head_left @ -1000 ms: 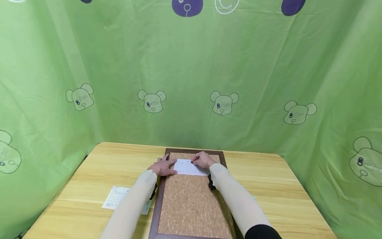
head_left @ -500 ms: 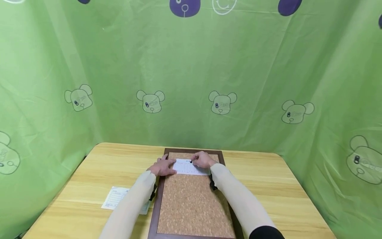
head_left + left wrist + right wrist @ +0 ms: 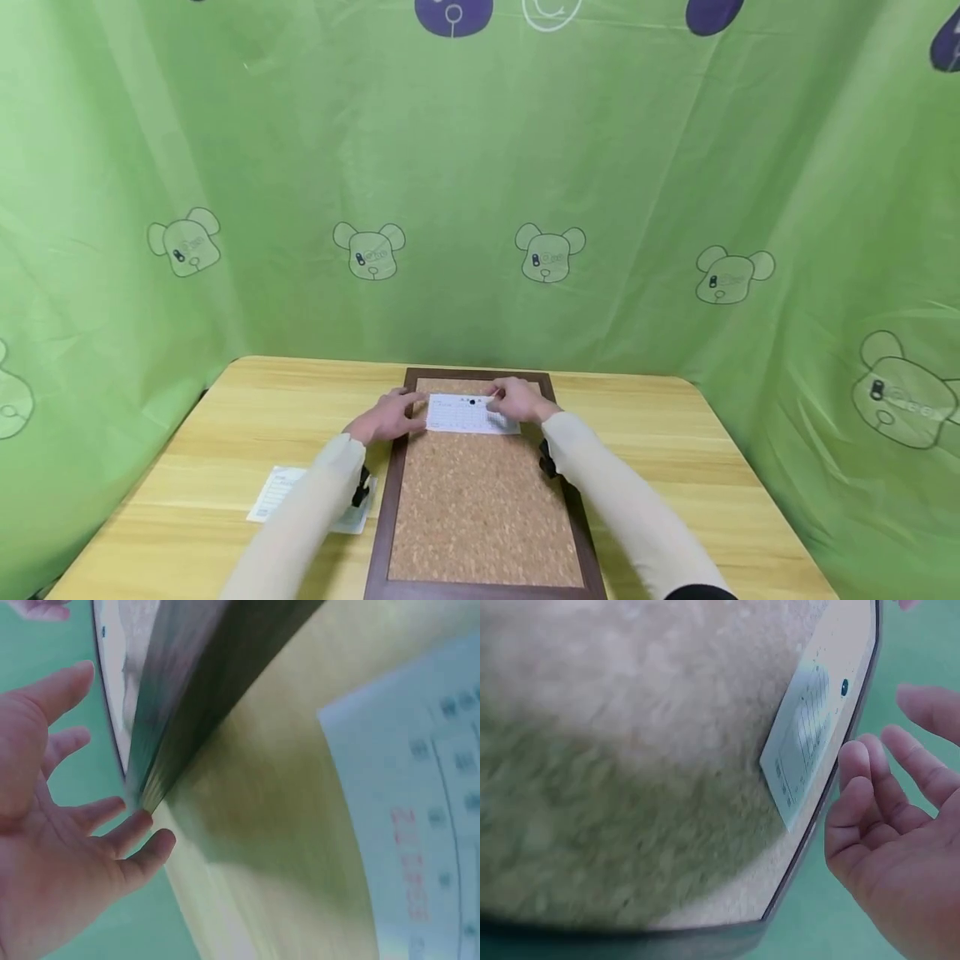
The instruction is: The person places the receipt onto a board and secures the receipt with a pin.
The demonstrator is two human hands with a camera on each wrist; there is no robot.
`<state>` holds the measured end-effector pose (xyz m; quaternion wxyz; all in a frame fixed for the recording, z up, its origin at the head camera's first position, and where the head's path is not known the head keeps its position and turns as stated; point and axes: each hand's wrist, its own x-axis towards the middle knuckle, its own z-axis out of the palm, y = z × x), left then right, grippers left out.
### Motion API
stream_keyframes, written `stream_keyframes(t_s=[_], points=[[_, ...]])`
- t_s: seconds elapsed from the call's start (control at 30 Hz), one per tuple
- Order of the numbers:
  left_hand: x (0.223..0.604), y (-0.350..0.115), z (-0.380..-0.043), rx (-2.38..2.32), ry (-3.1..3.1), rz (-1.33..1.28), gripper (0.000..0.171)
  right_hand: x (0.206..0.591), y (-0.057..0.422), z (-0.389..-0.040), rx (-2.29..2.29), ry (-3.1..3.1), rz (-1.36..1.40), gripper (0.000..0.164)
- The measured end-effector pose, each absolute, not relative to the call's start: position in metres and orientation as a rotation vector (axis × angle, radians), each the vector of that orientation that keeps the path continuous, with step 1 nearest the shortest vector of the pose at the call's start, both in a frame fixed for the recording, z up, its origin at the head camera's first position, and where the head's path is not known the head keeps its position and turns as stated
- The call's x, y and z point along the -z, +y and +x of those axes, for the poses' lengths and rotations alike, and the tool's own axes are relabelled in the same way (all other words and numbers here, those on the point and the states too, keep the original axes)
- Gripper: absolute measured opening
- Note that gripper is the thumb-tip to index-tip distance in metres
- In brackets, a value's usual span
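A white printed form [image 3: 453, 419] lies across the upper part of a cork board [image 3: 480, 508] with a dark wooden frame. One black pushpin [image 3: 472, 402] stands at the form's top edge, and in the right wrist view the pin [image 3: 845, 688] shows apart from the fingers. My right hand [image 3: 521, 402] hovers near the form's right end, fingers loosely bent, nothing in them. At the form's left end is my left hand [image 3: 388, 415], its fingers spread over the frame's left side. The left wrist view shows that hand [image 3: 67, 825] holding nothing; whether it touches the frame I cannot tell.
More printed forms [image 3: 273, 492] lie on the wooden table [image 3: 195, 450] left of the board, partly covered by the left forearm. A green curtain [image 3: 465, 317] with bear faces hangs behind the table and along both sides.
My right hand has let go of the pushpin and shifted right, so the pin now shows uncovered. The left hand has drawn back slightly left from the form. The view has turned a little.
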<state>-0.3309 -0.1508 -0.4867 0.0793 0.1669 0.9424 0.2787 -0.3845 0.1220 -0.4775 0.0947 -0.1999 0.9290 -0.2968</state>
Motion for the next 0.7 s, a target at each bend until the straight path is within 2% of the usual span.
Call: stream_keyframes(t_s=[0.23, 0.7], points=[[0.480, -0.167, -0.317, -0.886, 2.805, 0.566, 0.057, 0.473, 0.137, -0.371, 0.912, 2.735, -0.658, 0.030], [0.475, -0.205, -0.287, -1.014, 2.708, 0.493, 0.047, 0.468, 0.170, -0.339, 0.838, 2.789, -0.844, 0.027]])
